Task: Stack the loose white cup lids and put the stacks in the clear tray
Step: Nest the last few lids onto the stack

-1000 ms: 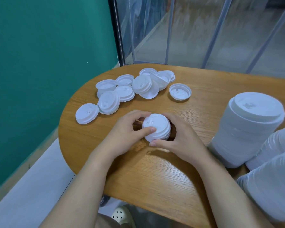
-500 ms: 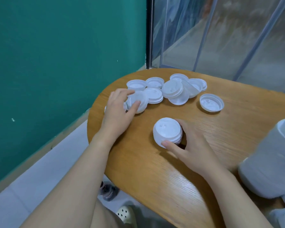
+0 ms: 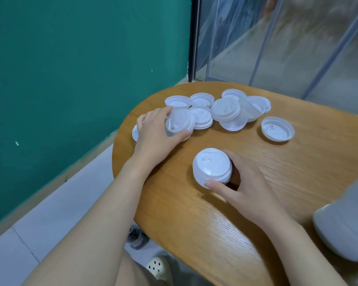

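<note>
Having left the small stack [image 3: 212,168] to our right hand [image 3: 244,186], which is gripping it, our left hand [image 3: 153,133] is now grasping another lid [image 3: 179,123] to add.

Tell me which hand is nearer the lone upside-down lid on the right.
Right. The right hand, gripping the lid stack, sits just below-left of the upside-down lid; the left hand, gripping a lid, lies beyond the pile.

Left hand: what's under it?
The left hand grips a tilted white lid. Another lid's edge pokes out beside the hand on the table; the rest, and anything beneath the palm, is covered.
</note>
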Demonstrator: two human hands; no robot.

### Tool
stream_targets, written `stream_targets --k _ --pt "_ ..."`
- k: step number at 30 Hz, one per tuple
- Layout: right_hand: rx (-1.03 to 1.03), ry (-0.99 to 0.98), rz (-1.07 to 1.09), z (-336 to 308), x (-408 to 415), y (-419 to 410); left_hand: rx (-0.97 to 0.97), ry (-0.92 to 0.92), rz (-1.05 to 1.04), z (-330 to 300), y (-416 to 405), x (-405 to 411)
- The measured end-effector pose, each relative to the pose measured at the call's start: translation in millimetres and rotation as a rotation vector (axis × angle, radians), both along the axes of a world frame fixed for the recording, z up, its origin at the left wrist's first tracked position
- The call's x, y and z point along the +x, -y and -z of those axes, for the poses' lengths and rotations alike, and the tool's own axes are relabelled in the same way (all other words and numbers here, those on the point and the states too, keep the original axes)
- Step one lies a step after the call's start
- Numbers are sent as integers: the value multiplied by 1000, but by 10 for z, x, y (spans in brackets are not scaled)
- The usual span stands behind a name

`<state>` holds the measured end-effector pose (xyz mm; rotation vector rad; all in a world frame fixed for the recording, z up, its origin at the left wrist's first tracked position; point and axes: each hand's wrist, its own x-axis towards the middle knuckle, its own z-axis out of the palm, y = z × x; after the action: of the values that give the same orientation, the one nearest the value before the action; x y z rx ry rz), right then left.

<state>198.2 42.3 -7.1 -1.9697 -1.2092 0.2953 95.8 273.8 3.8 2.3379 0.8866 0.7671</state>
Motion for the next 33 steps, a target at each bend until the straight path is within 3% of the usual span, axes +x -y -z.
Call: stream_targets --k 5,9,18,33 --pt "-5 -35 14 -11 -2 0 -245 212 191 -162 149 -201" --pt "-3 -32 12 -24 -4 9 -358 136 383 -245 323 -299" --pt "34 -47 -15 -46 -7 8 -323 -107 517 -247 566 -192" --pt "19 -89 42 91 57 15 -274 -113 548 -234 623 -178"
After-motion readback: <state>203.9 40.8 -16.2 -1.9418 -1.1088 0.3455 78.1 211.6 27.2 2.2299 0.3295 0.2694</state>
